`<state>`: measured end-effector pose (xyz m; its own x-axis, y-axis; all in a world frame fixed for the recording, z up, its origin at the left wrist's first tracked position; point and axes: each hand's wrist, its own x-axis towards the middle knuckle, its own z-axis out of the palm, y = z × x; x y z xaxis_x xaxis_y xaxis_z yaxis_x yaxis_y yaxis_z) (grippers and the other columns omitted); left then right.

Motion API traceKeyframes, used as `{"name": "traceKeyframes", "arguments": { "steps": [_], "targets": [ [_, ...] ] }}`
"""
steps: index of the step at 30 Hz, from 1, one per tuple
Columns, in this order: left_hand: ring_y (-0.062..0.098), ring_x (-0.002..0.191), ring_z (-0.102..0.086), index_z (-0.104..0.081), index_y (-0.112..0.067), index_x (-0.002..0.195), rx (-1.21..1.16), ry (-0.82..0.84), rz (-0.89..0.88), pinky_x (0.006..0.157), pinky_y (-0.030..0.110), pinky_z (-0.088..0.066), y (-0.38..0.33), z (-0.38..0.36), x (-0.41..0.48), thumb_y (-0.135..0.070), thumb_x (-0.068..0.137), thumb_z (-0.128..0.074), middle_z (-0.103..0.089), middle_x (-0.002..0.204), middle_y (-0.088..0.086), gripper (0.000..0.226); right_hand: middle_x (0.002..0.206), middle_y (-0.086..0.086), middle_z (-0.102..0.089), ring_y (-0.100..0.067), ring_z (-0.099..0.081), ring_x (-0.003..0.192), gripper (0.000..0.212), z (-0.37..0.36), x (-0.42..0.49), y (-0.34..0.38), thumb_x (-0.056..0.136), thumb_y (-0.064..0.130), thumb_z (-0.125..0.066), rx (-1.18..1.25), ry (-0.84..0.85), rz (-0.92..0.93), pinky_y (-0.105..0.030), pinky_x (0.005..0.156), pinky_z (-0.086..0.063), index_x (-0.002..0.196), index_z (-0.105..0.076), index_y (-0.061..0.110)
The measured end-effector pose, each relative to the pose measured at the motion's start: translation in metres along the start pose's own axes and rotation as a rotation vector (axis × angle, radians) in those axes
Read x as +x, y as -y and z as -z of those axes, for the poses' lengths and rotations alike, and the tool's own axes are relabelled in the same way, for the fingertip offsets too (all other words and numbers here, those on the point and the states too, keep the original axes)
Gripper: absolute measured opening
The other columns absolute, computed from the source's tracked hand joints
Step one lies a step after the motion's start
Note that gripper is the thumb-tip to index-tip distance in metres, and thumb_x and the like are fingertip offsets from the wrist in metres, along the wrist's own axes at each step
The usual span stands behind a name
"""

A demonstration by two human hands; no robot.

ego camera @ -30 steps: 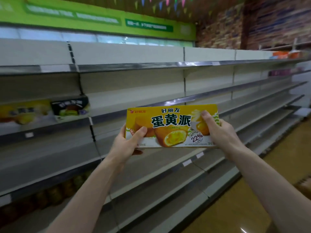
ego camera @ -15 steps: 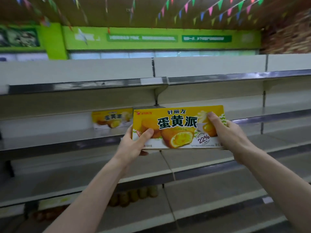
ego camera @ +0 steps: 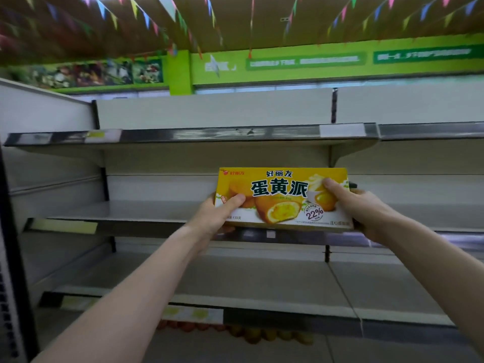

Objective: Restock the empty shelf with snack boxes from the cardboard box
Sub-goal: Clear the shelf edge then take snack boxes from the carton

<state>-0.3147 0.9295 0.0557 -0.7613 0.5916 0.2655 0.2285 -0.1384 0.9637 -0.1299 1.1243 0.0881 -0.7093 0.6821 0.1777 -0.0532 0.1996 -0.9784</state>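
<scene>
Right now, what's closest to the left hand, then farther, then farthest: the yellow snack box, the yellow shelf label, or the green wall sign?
1. yellow snack box: held in the left hand.
2. yellow shelf label: off left, on the shelf edge.
3. green wall sign: high up, behind the shelves.

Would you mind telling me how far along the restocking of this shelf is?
Done: nothing shows yet; the shelf in view holds no boxes. In hand: the left hand and right hand hold one yellow snack box upright by its ends, in front of that shelf. Left: setting it down, then fetching more; the cardboard box is out of view.
</scene>
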Motion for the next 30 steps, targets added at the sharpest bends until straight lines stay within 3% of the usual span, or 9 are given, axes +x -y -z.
{"name": "traceKeyframes", "arguments": {
  "steps": [5, 7, 9, 11, 15, 18, 23, 26, 30],
  "targets": [
    [0.016, 0.077, -0.068, -0.064, -0.019, 0.102, -0.025, -0.040, 0.034, 0.069, 0.031, -0.054, 0.000, 0.013, 0.039, -0.021, 0.085, -0.071, -0.074, 0.089, 0.001, 0.018, 0.088, -0.007, -0.073, -0.022, -0.071, 0.078, 0.032, -0.008, 0.060, -0.008, 0.084, 0.035, -0.069, -0.024, 0.105, 0.021, -0.034, 0.069, -0.055, 0.102, -0.063, 0.010],
    [0.019, 0.082, -0.069, -0.065, -0.018, 0.105, -0.026, -0.045, 0.049, 0.076, 0.033, -0.055, 0.003, 0.020, 0.053, -0.020, 0.083, -0.072, -0.075, 0.093, 0.003, 0.024, 0.093, -0.007, -0.073, -0.022, -0.071, 0.079, 0.037, -0.011, 0.081, -0.008, 0.083, 0.030, -0.071, -0.062, 0.161, 0.026, -0.035, 0.070, -0.056, 0.113, -0.061, 0.011],
    [0.022, 0.085, -0.068, -0.064, -0.019, 0.105, -0.025, -0.062, 0.056, 0.087, 0.040, -0.053, 0.005, 0.027, 0.065, -0.018, 0.082, -0.073, -0.075, 0.092, 0.004, 0.024, 0.099, -0.008, -0.072, -0.024, -0.072, 0.084, 0.056, -0.016, 0.101, -0.008, 0.079, 0.025, -0.075, -0.095, 0.207, 0.043, -0.039, 0.079, -0.057, 0.128, -0.052, 0.011],
    [0.020, 0.078, -0.068, -0.063, -0.018, 0.100, -0.050, -0.074, 0.038, 0.087, 0.040, -0.052, 0.008, 0.036, 0.078, -0.012, 0.082, -0.072, -0.075, 0.085, 0.002, 0.021, 0.101, -0.010, -0.071, -0.027, -0.070, 0.089, 0.073, -0.023, 0.117, -0.004, 0.079, 0.020, -0.077, -0.129, 0.233, 0.055, -0.042, 0.084, -0.056, 0.141, -0.039, 0.017],
    [0.018, 0.075, -0.071, -0.061, -0.016, 0.105, -0.035, -0.038, 0.014, 0.075, 0.032, -0.056, 0.015, 0.054, 0.102, -0.011, 0.056, -0.084, -0.076, 0.090, 0.004, 0.055, 0.099, -0.006, -0.067, -0.020, -0.068, 0.084, 0.080, -0.041, 0.143, 0.009, 0.080, 0.011, -0.075, -0.242, 0.312, 0.100, -0.028, 0.072, -0.054, 0.146, -0.032, 0.021],
    [0.018, 0.073, -0.072, -0.060, -0.015, 0.109, -0.030, -0.036, 0.031, 0.066, 0.028, -0.059, 0.023, 0.068, 0.124, -0.008, 0.066, -0.078, -0.076, 0.091, 0.005, 0.047, 0.114, -0.004, -0.059, -0.012, -0.062, 0.086, 0.074, -0.054, 0.161, 0.017, 0.079, 0.013, -0.077, -0.395, 0.320, 0.173, -0.018, 0.067, -0.048, 0.143, -0.039, 0.020],
    [0.023, 0.085, -0.072, -0.058, -0.022, 0.112, 0.087, -0.040, 0.076, 0.078, 0.037, -0.057, 0.036, 0.082, 0.158, -0.012, 0.052, -0.086, -0.074, 0.102, 0.009, 0.067, 0.146, 0.000, -0.043, -0.016, -0.049, 0.115, 0.084, -0.071, 0.190, 0.017, 0.080, 0.025, -0.076, -0.693, 0.338, 0.204, -0.024, 0.093, -0.037, 0.149, -0.029, 0.019],
    [0.025, 0.095, -0.071, -0.056, -0.025, 0.121, 0.168, 0.047, 0.092, 0.087, 0.041, -0.055, 0.043, 0.082, 0.175, -0.019, 0.054, -0.084, -0.073, 0.107, 0.005, 0.073, 0.146, -0.004, -0.042, -0.021, -0.048, 0.123, 0.087, -0.077, 0.203, 0.013, 0.081, 0.019, -0.075, -0.767, 0.330, 0.174, -0.030, 0.100, -0.039, 0.151, -0.024, 0.015],
    [0.026, 0.102, -0.068, -0.054, -0.027, 0.123, 0.234, 0.118, 0.125, 0.097, 0.046, -0.051, 0.051, 0.080, 0.197, -0.014, 0.062, -0.087, -0.072, 0.111, 0.006, 0.071, 0.131, -0.008, -0.055, -0.021, -0.052, 0.108, 0.065, -0.075, 0.214, 0.009, 0.079, 0.026, -0.076, -0.961, 0.303, 0.147, -0.034, 0.097, -0.042, 0.135, -0.047, 0.011]
  ]
}}
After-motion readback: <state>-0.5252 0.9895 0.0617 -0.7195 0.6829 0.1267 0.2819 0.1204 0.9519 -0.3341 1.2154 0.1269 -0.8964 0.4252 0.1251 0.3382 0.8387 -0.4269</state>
